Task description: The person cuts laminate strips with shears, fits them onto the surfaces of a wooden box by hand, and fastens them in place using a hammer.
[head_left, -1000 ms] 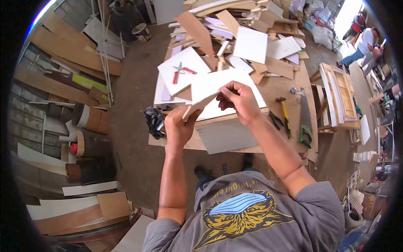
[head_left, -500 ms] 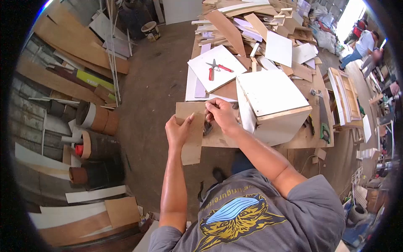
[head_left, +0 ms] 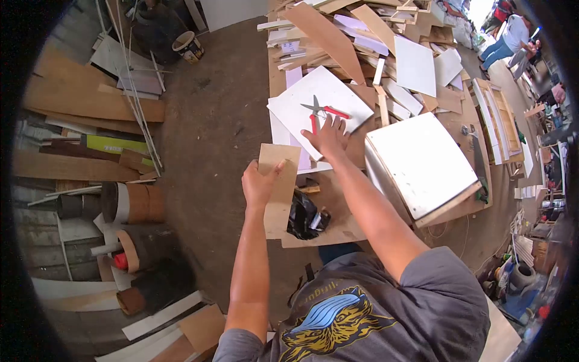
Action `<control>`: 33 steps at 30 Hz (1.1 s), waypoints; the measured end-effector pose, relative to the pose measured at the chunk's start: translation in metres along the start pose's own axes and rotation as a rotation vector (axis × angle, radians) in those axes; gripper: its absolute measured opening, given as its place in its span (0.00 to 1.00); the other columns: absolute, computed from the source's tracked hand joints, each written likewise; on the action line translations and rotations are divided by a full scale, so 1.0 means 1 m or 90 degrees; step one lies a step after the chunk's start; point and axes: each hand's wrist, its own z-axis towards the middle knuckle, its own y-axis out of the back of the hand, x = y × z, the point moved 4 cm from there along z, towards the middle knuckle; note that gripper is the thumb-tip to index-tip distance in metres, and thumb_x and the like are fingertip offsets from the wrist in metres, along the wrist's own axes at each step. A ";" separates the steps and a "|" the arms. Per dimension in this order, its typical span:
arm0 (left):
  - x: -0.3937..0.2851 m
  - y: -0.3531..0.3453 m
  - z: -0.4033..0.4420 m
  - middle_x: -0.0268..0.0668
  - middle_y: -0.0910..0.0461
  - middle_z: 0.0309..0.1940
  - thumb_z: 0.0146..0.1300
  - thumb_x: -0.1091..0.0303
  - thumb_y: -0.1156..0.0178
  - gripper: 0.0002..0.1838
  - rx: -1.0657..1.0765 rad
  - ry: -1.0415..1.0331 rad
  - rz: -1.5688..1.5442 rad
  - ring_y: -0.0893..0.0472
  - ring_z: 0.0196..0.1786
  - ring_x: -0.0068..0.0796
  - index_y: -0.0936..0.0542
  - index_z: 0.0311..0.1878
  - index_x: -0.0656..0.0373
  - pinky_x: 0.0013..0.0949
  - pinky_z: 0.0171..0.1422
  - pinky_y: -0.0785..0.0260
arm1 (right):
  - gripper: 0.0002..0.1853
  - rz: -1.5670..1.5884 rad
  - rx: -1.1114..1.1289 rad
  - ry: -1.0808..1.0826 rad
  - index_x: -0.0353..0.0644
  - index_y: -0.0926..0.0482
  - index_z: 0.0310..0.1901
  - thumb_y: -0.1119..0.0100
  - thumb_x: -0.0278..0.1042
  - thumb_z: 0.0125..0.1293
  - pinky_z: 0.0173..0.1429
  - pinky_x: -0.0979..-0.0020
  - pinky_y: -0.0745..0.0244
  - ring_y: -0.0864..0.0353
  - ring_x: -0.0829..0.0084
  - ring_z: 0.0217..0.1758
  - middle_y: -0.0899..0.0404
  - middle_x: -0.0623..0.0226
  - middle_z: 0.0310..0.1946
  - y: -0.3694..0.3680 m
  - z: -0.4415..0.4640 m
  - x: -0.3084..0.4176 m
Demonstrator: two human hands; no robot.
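My left hand [head_left: 259, 186] is closed around the edge of a thin strip of plywood [head_left: 280, 199], its thumb lying flat on the face. The strip stands near the left edge of the workbench. My right hand [head_left: 329, 140] is stretched over a white panel [head_left: 347, 90], fingers apart and holding nothing. Just beyond its fingertips lie red-handled shears [head_left: 315, 108] with their blades spread. Whether a finger touches a handle I cannot tell. A white-topped wooden box [head_left: 422, 163] stands right of my right forearm, and a black plastic bag [head_left: 303, 216] lies between my arms.
A heap of offcuts [head_left: 325, 42] covers the far part of the bench. Rolls of sheet material [head_left: 145, 203] and boards line the left side. A bucket [head_left: 188, 47] stands on the floor. Wooden frames [head_left: 497, 117] and a person [head_left: 512, 36] are at the right.
My right hand has left the plywood strip and moved forward and right to beside the shears. My left hand keeps its hold on the strip. The view has shifted, and the black bag now shows fully.
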 end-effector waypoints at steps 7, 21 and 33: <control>0.029 0.011 0.059 0.49 0.10 0.35 0.55 0.48 0.17 0.30 0.038 0.027 -0.062 0.09 0.39 0.41 0.14 0.43 0.68 0.42 0.45 0.19 | 0.67 -0.225 0.032 -0.057 0.40 0.50 0.84 0.29 0.77 0.55 0.84 0.36 0.51 0.46 0.42 0.85 0.41 0.43 0.81 -0.026 0.059 0.011; 0.058 0.077 0.049 0.43 0.09 0.33 0.55 0.52 0.16 0.25 0.058 0.000 -0.157 0.11 0.35 0.29 0.11 0.41 0.67 0.37 0.42 0.20 | 0.23 0.242 0.031 0.017 0.31 0.28 0.57 0.41 0.37 0.65 0.58 0.47 0.24 0.15 0.40 0.55 0.16 0.36 0.45 -0.002 -0.022 0.000; 0.110 0.234 -0.006 0.31 0.15 0.23 0.50 0.63 0.12 0.20 -0.009 -0.247 -0.312 0.19 0.29 0.14 0.16 0.32 0.64 0.24 0.30 0.28 | 0.26 0.243 -0.046 0.318 0.35 0.26 0.60 0.32 0.28 0.60 0.60 0.55 0.22 0.15 0.50 0.54 0.17 0.52 0.49 0.065 -0.325 0.161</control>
